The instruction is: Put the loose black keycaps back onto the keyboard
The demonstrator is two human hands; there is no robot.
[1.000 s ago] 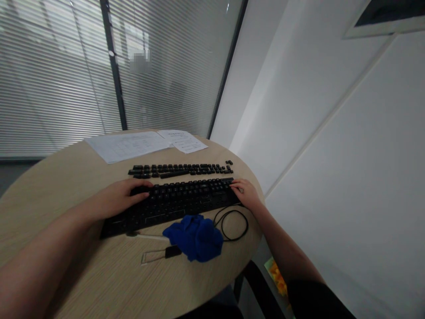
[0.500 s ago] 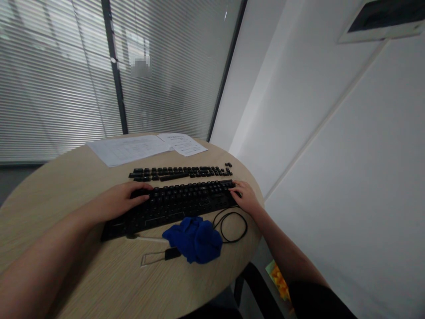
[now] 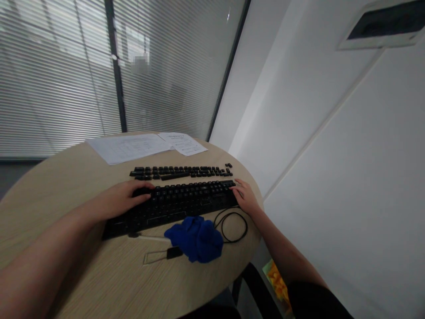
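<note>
A black keyboard (image 3: 179, 206) lies at a slant on the wooden table. Keycaps stand in its far rows, while much of its near part looks bare. My left hand (image 3: 124, 199) grips it toward the left end, fingers at the far edge and thumb over the top. At the right end, my right hand (image 3: 244, 195) holds the edge between thumb and fingers. Loose black keycaps (image 3: 179, 170) are lined up in rows just beyond the keyboard. On the near side lie a crumpled blue cloth (image 3: 199, 239), a wire keycap puller (image 3: 174, 252) and a thin pale-handled tool (image 3: 152, 238).
Paper sheets (image 3: 133, 147) lie at the back of the round table (image 3: 126, 283). A black cable (image 3: 246, 228) is coiled by the cloth. Past the table are a blinded glass partition (image 3: 66, 88) and a white wall (image 3: 348, 177). A chair armrest (image 3: 259, 288) is below right.
The view has shifted very slightly. Both hands stay at the same places on the keyboard, and the other things lie as before.
</note>
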